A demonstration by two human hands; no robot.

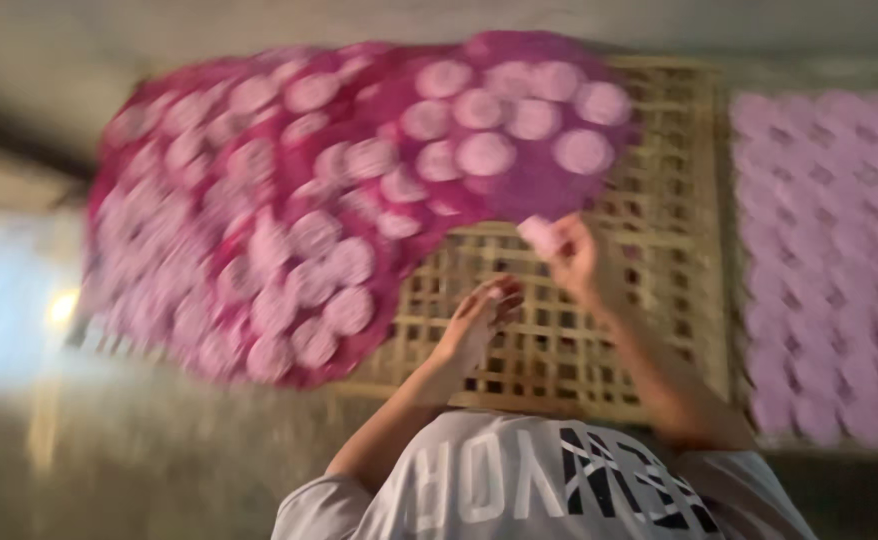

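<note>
The picture is blurred by motion. My right hand point(571, 255) is raised over a woven bamboo lattice tray point(659, 300) and pinches a small pale pink round disc point(537, 232) at its fingertips. My left hand point(479, 322) is lower and to the left, fingers bunched just above the lattice; the blur hides whether it holds anything. Just beyond both hands a magenta mesh sheet point(259, 215) lies over the tray's left and far part, covered with several pale pink discs point(486, 153) in rows.
A second tray point(827, 260), packed with pale lilac discs, lies to the right of the bamboo tray. My white printed shirt point(539, 480) fills the bottom of the view. A bright light patch point(59, 305) shows at the left over a dim floor.
</note>
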